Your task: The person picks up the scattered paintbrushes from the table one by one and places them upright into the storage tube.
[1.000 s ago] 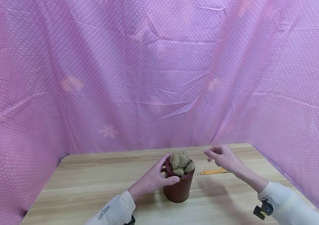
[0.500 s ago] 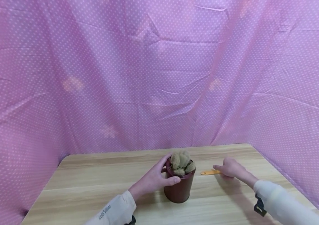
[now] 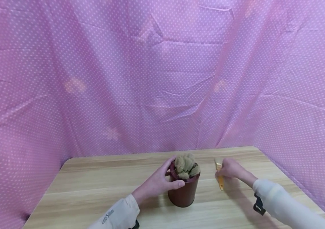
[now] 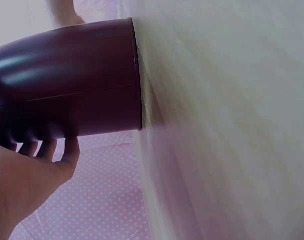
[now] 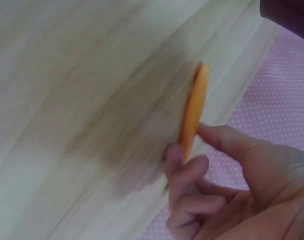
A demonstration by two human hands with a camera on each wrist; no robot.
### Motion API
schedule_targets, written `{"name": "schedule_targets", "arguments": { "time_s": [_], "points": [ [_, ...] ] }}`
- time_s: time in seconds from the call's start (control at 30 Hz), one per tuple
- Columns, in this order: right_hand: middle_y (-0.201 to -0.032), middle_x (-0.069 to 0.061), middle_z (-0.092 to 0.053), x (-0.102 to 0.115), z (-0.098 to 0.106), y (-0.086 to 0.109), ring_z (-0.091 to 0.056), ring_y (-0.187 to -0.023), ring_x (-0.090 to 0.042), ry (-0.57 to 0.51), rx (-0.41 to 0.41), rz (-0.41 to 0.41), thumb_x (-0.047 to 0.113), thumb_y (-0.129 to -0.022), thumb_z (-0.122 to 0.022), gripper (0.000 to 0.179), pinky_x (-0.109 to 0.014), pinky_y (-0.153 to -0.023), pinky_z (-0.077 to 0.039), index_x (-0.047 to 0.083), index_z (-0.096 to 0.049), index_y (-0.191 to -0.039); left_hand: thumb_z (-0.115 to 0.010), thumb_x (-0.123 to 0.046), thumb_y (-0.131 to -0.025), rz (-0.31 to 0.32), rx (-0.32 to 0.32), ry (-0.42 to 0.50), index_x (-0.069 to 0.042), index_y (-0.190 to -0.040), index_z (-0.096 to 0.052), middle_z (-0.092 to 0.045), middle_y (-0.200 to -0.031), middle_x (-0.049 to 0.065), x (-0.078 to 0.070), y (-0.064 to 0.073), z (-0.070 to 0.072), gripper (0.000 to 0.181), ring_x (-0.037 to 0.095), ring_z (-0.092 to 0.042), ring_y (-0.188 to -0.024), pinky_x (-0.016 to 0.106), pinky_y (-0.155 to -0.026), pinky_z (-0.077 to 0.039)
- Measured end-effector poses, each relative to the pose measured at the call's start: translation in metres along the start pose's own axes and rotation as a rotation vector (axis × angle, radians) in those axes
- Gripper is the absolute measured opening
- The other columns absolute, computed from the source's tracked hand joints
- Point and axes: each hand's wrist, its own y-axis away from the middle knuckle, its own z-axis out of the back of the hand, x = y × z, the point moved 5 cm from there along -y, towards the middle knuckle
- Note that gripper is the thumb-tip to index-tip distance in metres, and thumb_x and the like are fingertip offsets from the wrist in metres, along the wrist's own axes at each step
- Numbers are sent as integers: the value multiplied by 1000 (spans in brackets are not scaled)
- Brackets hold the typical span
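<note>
In the head view a dark red pot [image 3: 183, 193] with a side handle stands upright on the table. Fuzzy, pale green cactus-like lobes [image 3: 184, 165] fill its mouth. My left hand [image 3: 155, 183] grips the pot from the left near its rim, thumb on the near side; the left wrist view shows fingers [image 4: 71, 152] against the pot's wall. To the right of the pot, my right hand [image 3: 235, 170] pinches a paintbrush by its orange handle [image 3: 221, 184]. The brush's pale bristles [image 3: 217, 160] point toward the back. In the right wrist view only the orange handle [image 5: 195, 107] shows clearly.
A light wood-grain table [image 3: 105, 181] lies beneath both hands. Pink dotted cloth [image 3: 139, 79] hangs behind it and along both sides. Each wrist wears a dark strapped device, such as the one on the right sleeve [image 3: 259, 205].
My right hand has come down onto the paintbrush, taken hold of it and turned it from lying sideways to pointing away. The left hand stays on the pot.
</note>
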Motion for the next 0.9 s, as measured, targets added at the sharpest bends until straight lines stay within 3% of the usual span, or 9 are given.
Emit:
{"name": "schedule_targets", "arguments": {
  "time_s": [0.17, 0.33, 0.53, 0.67, 0.77, 0.9],
  "points": [
    [-43, 15, -35, -1, -5, -1, -27, -41, -1, -42, -7, 28, 16, -82, -77, 46, -19, -41, -21, 20, -46, -49, -81, -49, -86, 3, -6, -3, -25, -163, -19, -33, -159, 4, 0, 0, -2, 102, 34, -43, -136, 48, -109, -39],
    [-44, 13, -39, -1, -11, 0, -30, -42, -2, -113, -14, -14, 7, -81, -77, 34, -17, -41, -25, 8, -59, -52, -80, -50, -86, 14, -11, -9, -25, -162, -21, -35, -157, 2, 0, 1, -4, 100, 33, -44, -136, 49, -108, -40],
    [-53, 4, -50, 2, -18, 8, -35, -46, -5, -310, 97, -142, 7, -84, -76, 15, -17, -42, -27, 3, -70, -70, -79, -51, -87, 24, -10, -23, -24, -162, -21, -37, -156, 2, 0, 2, -7, 98, 34, -44, -136, 53, -108, -39],
    [-69, -2, -59, 18, -9, 14, -43, -55, -9, -463, 163, -103, 4, -91, -67, 8, -18, -48, -31, -1, -68, -85, -79, -51, -87, 23, -13, -28, -22, -162, -22, -39, -155, 3, 0, 3, -7, 99, 34, -45, -135, 54, -107, -40],
    [-80, -5, -62, 34, 4, 15, -49, -63, -12, -642, 187, -64, 5, -95, -66, 11, -21, -54, -40, -6, -66, -96, -79, -51, -87, 22, -17, -29, -23, -162, -22, -40, -154, 4, -1, 3, -7, 99, 34, -45, -135, 54, -107, -40],
    [-85, -4, -62, 58, 22, 18, -53, -70, -11, -865, 149, 4, 14, -98, -70, 20, -24, -65, -47, -4, -63, -104, -79, -51, -87, 25, -17, -19, -25, -162, -22, -40, -154, 4, -2, 3, -7, 98, 35, -45, -135, 52, -106, -42]
  ]
}}
